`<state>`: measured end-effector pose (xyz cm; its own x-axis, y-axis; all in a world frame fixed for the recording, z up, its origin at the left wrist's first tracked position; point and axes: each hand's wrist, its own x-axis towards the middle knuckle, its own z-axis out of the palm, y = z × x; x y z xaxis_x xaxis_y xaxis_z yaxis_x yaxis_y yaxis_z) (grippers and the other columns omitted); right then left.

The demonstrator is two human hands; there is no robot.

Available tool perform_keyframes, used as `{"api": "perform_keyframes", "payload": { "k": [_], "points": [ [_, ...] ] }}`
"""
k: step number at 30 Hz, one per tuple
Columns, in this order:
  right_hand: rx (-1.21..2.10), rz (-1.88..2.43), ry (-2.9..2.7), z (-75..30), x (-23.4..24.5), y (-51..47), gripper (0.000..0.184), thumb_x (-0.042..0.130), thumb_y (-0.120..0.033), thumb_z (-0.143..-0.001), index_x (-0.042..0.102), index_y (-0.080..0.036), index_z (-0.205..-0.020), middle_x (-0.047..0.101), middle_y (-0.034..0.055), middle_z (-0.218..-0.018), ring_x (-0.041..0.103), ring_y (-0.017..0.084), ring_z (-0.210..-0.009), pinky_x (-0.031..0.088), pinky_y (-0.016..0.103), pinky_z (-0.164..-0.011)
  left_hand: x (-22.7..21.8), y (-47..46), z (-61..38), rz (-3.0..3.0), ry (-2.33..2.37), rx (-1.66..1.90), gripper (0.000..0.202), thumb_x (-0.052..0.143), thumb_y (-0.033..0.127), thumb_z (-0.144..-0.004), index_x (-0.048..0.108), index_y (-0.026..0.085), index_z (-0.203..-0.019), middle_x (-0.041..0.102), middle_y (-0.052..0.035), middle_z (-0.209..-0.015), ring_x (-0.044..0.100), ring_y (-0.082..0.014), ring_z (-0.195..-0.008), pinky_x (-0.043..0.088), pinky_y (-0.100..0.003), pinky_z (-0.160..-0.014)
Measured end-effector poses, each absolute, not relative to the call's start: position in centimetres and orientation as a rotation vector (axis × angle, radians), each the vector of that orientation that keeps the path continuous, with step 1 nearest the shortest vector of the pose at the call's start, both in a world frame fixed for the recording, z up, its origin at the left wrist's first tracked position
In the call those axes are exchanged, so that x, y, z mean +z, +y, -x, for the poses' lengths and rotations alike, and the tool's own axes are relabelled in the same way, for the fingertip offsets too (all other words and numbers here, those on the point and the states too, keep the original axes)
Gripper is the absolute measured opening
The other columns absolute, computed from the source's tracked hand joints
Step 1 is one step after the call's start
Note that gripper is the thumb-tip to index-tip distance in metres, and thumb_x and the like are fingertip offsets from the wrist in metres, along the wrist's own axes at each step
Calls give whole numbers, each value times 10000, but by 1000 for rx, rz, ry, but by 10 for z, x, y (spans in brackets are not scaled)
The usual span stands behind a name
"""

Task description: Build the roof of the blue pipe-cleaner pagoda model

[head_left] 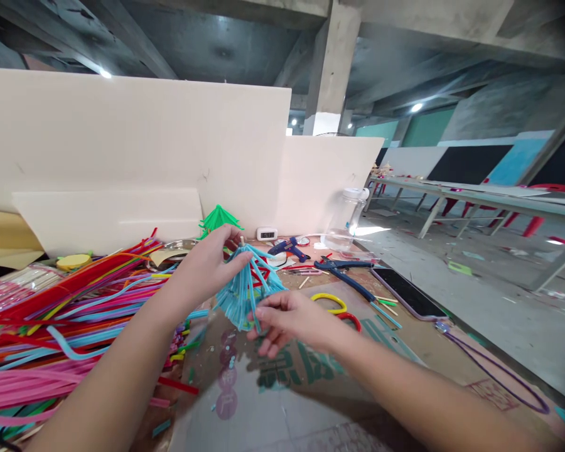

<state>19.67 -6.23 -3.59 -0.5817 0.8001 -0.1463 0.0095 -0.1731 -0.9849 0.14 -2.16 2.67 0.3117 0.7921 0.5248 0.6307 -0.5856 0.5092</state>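
Observation:
A small light-blue umbrella shape (245,282) made of pipe cleaners is held up over the cardboard, its strips fanning down from a thin stick at the top. My left hand (223,251) grips it near the peak, fingers partly hidden behind it. At its lower right edge, my right hand (285,319) pinches the end of a blue strip between thumb and forefinger, the other fingers loosely curled. Red pieces show among the blue strips. Behind it stands a similar green umbrella shape (219,218). Just right of my right hand lie scissors (333,301) with yellow and red handles.
Loose coloured pipe cleaners (94,320) pile up at left. Farther back are a glue gun (289,248), a small digital clock (267,234) and a clear plastic jar (347,216). Blue-handled pliers (346,276) and a phone (407,292) lie at right. A white board (136,138) rises behind.

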Motion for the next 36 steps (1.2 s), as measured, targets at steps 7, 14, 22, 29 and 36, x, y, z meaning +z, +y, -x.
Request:
{"api": "perform_keyframes", "payload": {
  "k": [7, 14, 22, 29, 36],
  "points": [
    [1251, 1299, -2073, -261, -11, -22, 368, 550, -514, -866, 681, -180, -782, 724, 48, -708, 668, 173, -560, 536, 294, -535, 20, -12, -5, -2285, 1297, 1202, 330, 537, 430, -874, 537, 178, -1086, 625, -74, -1043, 611, -219, -969, 510, -378, -843],
    [300, 1639, -2102, -310, -26, 24, 166, 615, -315, -841, 697, -173, -866, 722, 84, -880, 637, 199, -809, 454, 284, -714, 15, -11, -10, -2340, 1314, 1177, 435, 532, 462, -877, 535, 179, -1207, 641, -96, -1116, 614, -241, -1027, 506, -407, -891],
    [273, 1831, -2062, -316, -47, 75, 303, 654, -343, -812, 675, -158, -1051, 720, 121, -991, 653, 240, -879, 446, 289, -731, 30, -31, 2, -2615, 1249, 885, 742, 620, 513, -828, 289, 336, -1468, 509, -85, -1366, 533, -288, -1201, 454, -436, -993],
    [315, 1774, -2034, -310, -67, 106, 626, 657, -448, -836, 494, -143, -1358, 605, 182, -1289, 596, 286, -1145, 459, 328, -887, 28, -30, 6, -2828, 1238, 667, 544, 680, 459, -796, 519, 351, -1304, 372, -89, -1461, 469, -310, -1283, 417, -475, -1052],
    [337, 1752, -2033, -295, -88, 127, 359, 579, -339, -929, 554, -167, -1243, 582, 99, -1246, 605, 224, -1055, 520, 437, -885, 16, -29, 4, -2899, 1191, 646, 536, 676, 218, -757, 543, 333, -1264, 221, -78, -1572, 295, -355, -1410, 358, -548, -1092]
  ]
}}
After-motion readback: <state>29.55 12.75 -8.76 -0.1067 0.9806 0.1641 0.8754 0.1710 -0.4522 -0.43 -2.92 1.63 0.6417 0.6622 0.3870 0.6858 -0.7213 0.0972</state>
